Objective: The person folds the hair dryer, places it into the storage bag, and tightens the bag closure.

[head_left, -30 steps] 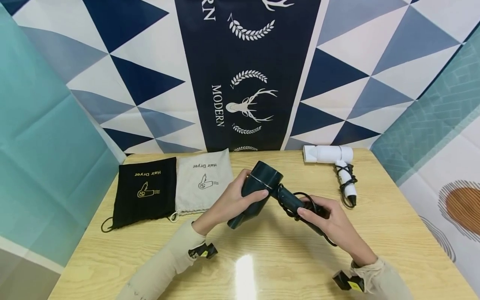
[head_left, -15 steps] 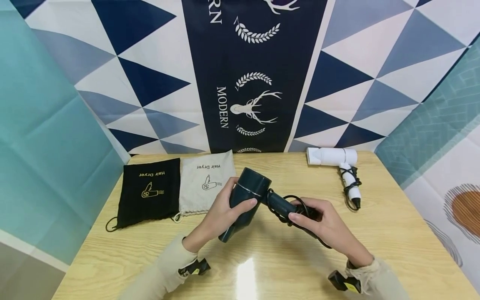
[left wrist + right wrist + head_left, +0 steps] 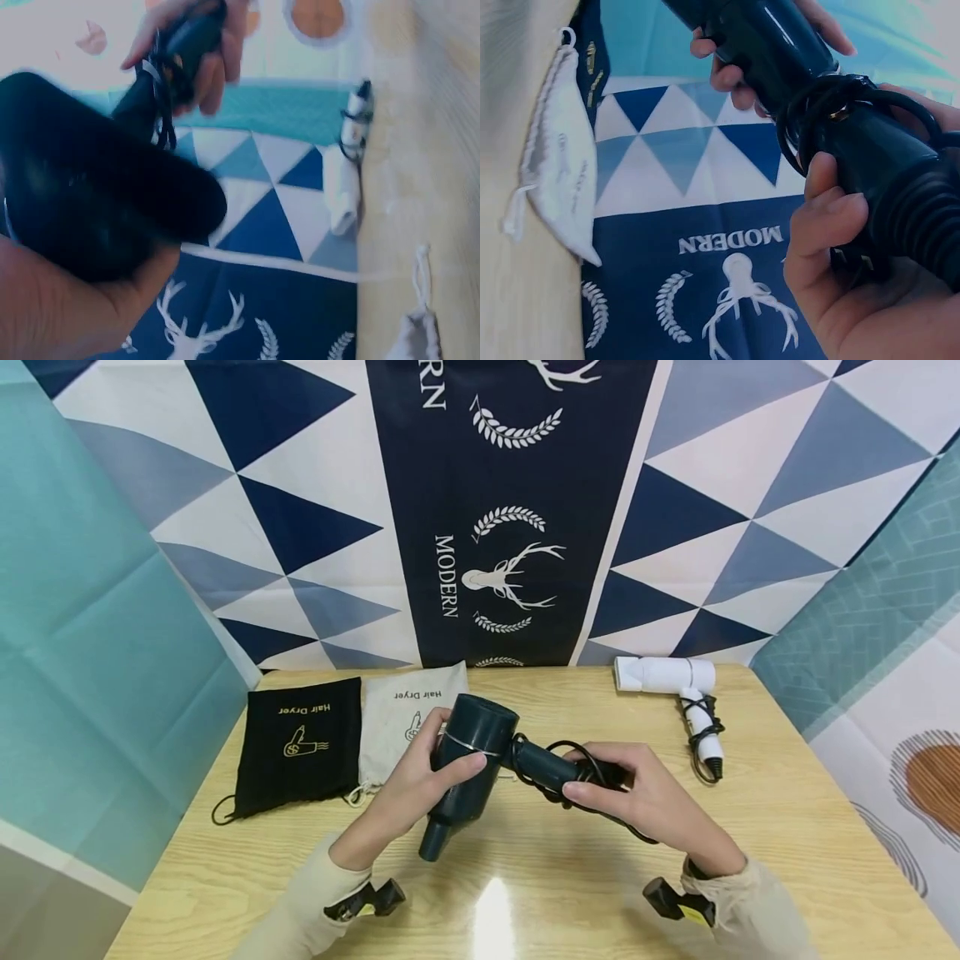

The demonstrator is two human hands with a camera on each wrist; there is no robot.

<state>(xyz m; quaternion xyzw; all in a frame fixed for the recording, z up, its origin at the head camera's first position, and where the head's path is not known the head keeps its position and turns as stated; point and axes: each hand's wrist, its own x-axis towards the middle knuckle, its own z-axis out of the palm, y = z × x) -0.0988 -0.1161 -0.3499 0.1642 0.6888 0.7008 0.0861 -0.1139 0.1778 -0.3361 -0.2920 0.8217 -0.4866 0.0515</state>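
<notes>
Both hands hold a dark hair dryer (image 3: 474, 735) above the table, its narrow nozzle tilted down toward the near left. My left hand (image 3: 412, 785) grips the barrel, with the thumb across its near side. My right hand (image 3: 641, 789) holds the handle, where a black cord (image 3: 840, 94) is wound round it. In the left wrist view the dryer's barrel (image 3: 97, 180) is dark and blurred, and it covers part of the left hand. Behind the left hand lies a white drawstring pouch (image 3: 397, 752), partly hidden by that hand and the dryer.
A black drawstring pouch (image 3: 300, 747) lies left of the white one, both printed "Hair Dryer". At the table's far right rests a white hair dryer (image 3: 667, 675) with its cord wrapped round the handle. Patterned cloth walls (image 3: 510, 485) stand behind and beside the wooden table (image 3: 585, 893).
Both hands have carried the dark hair dryer left and toward me. Its nozzle end now points more steeply down. The head view has shifted slightly; pouches and white dryer stay put.
</notes>
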